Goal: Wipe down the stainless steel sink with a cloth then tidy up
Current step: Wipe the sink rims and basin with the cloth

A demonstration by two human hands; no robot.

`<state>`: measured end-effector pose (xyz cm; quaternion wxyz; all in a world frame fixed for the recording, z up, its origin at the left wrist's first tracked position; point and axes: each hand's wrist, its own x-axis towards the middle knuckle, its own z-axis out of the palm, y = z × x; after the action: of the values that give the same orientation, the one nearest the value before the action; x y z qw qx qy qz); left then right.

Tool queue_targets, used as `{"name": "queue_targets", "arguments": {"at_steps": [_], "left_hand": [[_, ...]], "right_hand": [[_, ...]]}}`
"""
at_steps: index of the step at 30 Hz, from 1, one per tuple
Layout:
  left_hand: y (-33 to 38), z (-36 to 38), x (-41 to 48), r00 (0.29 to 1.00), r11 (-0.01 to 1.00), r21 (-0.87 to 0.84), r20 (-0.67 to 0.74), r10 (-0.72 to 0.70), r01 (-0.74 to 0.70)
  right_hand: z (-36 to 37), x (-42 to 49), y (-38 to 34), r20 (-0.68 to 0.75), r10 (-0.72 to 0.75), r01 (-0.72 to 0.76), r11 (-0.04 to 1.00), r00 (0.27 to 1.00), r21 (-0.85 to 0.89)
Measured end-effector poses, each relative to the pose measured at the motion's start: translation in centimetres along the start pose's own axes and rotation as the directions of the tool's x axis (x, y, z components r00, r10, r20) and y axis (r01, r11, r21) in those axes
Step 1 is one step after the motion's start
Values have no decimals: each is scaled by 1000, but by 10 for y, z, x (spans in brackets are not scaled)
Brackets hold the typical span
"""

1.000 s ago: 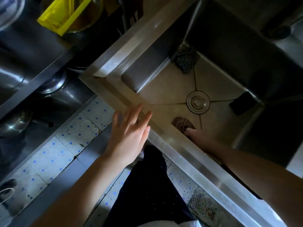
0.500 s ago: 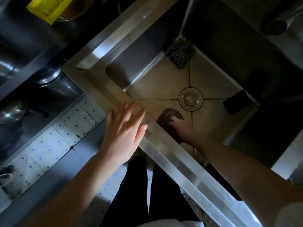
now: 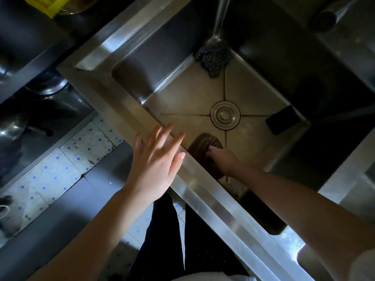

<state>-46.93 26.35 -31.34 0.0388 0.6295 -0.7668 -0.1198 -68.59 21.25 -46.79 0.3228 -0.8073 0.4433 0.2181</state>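
Observation:
The stainless steel sink (image 3: 113, 102) fills the upper right, its deep basin running diagonally. Down on the basin floor, close to the near wall, lies a brown cloth (image 3: 203, 145); my right hand (image 3: 225, 161) presses on it with the fingers curled over it. My left hand (image 3: 156, 163) hovers over the near rim of the sink, fingers spread and holding nothing. The round drain (image 3: 225, 115) sits in the middle of the basin floor, just beyond the cloth.
A dark scouring pad (image 3: 214, 57) lies in the far corner of the basin and a black sponge block (image 3: 283, 122) at the right wall. Metal pots (image 3: 12, 126) sit on a low shelf at left. A yellow crate (image 3: 48, 5) is at top left. Tiled floor (image 3: 60, 171) lies below.
My right hand has slid the cloth leftward along the basin floor beside the near wall. The left hand stays open over the rim. The view has shifted slightly.

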Motion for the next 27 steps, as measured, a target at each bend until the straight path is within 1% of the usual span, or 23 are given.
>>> {"name": "queue_targets", "arguments": {"at_steps": [2, 11, 14, 18, 21, 24, 27], "left_hand": [[7, 2, -1, 1000, 1000, -1, 11, 4, -4], [19, 9, -12, 999, 999, 42, 49, -2, 0], [24, 11, -16, 999, 999, 41, 40, -1, -1], [29, 10, -19, 1000, 999, 31, 3, -21, 21], [27, 9, -22, 999, 998, 41, -20, -36, 37], [19, 8, -21, 997, 995, 72, -32, -67, 69], [6, 6, -16, 993, 990, 90, -56, -107, 112]], "right_hand": [[12, -16, 7, 49, -13, 16, 999, 999, -51], [40, -53, 38, 215, -76, 115, 978, 974, -174], [37, -51, 36, 230, -80, 128, 970, 970, -204], [28, -40, 24, 159, -89, 113, 983, 983, -145], [18, -25, 9, 90, -99, 103, 993, 991, -51], [4, 1, -7, 0, -125, 125, 991, 992, -52], [-11, 29, -23, -53, -148, 144, 987, 988, -70]]}}
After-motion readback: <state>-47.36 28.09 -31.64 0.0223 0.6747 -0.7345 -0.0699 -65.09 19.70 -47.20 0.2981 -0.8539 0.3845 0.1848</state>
